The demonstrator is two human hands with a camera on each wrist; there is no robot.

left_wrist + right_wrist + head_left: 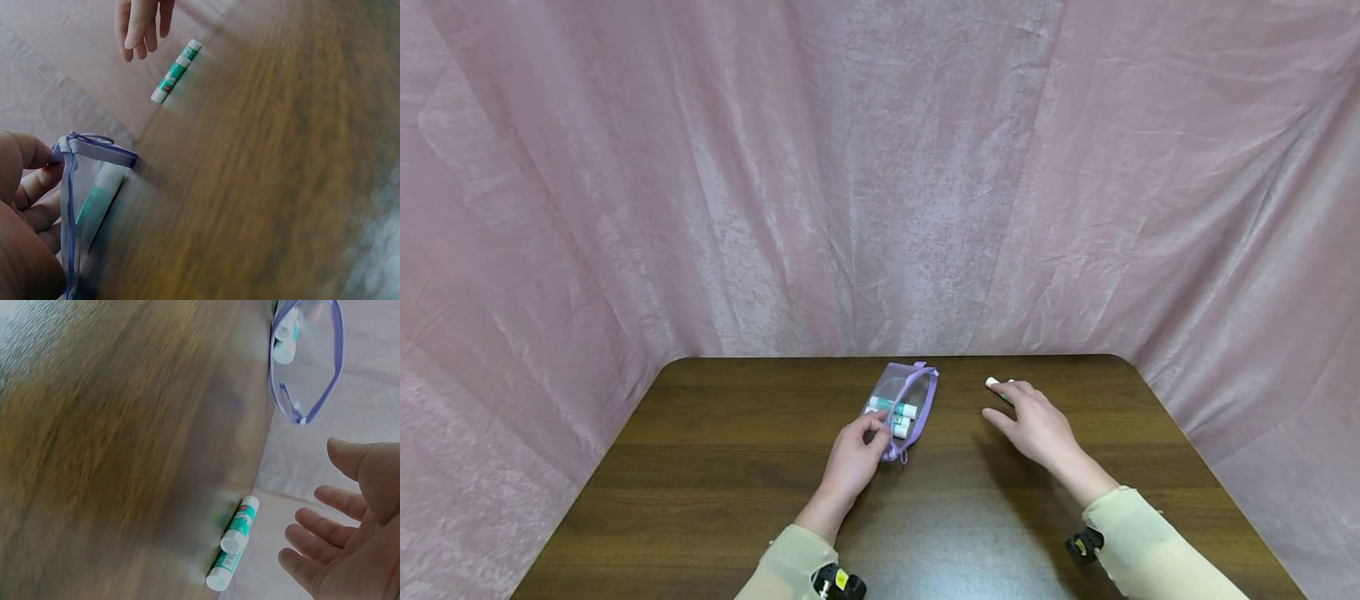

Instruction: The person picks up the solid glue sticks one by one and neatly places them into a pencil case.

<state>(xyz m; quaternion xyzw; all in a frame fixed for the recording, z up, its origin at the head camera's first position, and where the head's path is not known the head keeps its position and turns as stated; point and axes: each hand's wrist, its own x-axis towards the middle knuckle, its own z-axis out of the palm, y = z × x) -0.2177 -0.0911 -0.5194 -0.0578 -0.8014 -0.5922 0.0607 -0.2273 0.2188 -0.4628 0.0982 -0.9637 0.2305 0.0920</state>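
Note:
A see-through zip pouch with purple trim (929, 402) lies at the middle of the table, its zipped mouth spread wide. Green-and-white glue sticks (895, 407) show inside it. My left hand (851, 458) pinches the pouch's near end between thumb and fingers; the left wrist view shows the purple zip edge (70, 206) at those fingertips. To the right, my right hand (1037, 423) hovers with fingers spread, holding nothing. Below and beyond its fingers, two more glue sticks lie on the tabletop, a nearer one (240, 525) and another (226, 565) side by side in the right wrist view.
The brown wooden table (715, 450) has rounded far corners. Directly behind it hangs a pink velvety curtain (865, 183), which also runs along both sides. Each sleeve carries a small black wrist camera (1084, 546).

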